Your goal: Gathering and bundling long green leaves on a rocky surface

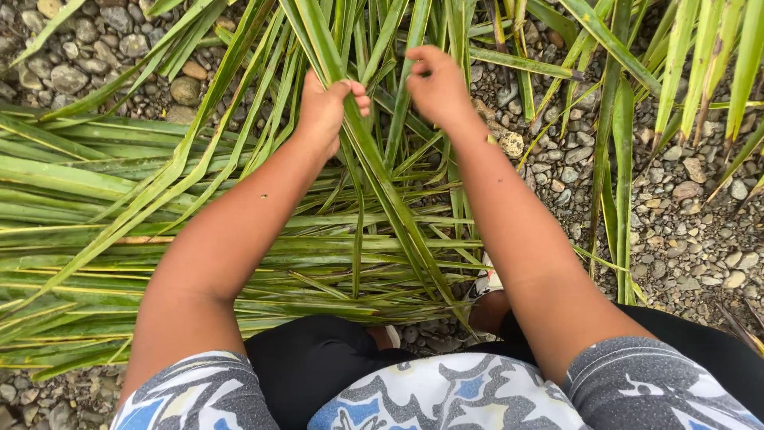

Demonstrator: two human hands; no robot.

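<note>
Covering most of the ground below and left of both grips: a flat layer of long green strap-shaped leaves (95,199), laid crosswise, some edged yellow. Under and around it, a bed of grey rounded gravel (684,231), bare to the right of the grips.

Crossing the flat layer, a set of upright green leaf strips (374,167) runs from the person's knees up past both grips, fanning outward beyond them.

Left hand (326,107): grip clamped on one broad strip of this set, fingers curled over its edge, thumb side hidden. Strip passes under the palm and slants down to the right.

Right hand (436,84): grip closed, knuckles up, bunched over narrower strips just right of the left grip; the two grips near, not touching. Exactly which strip it pinches, cannot tell.

Below right grip, beside the forearm: one pale tan stone (511,143).
</note>
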